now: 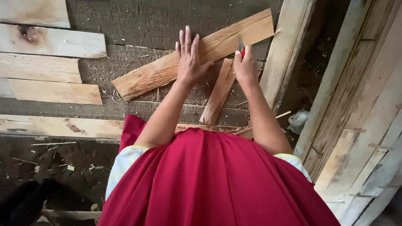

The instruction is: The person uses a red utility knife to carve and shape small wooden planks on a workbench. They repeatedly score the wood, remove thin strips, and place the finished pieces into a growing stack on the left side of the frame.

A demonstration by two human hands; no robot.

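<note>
My left hand lies flat, fingers together and stretched, on a long slanted wooden plank on a rough dark bench. My right hand is closed around a small red-handled tool with a grey tip, held against the plank's lower edge. A shorter narrow strip of wood lies under and between my two hands, pointing toward me. My red garment fills the bottom of the view.
Several pale boards lie stacked at the left. A long board runs along the bench's near edge. An upright beam and leaning planks with nails stand at the right. A crumpled plastic bag lies on the floor.
</note>
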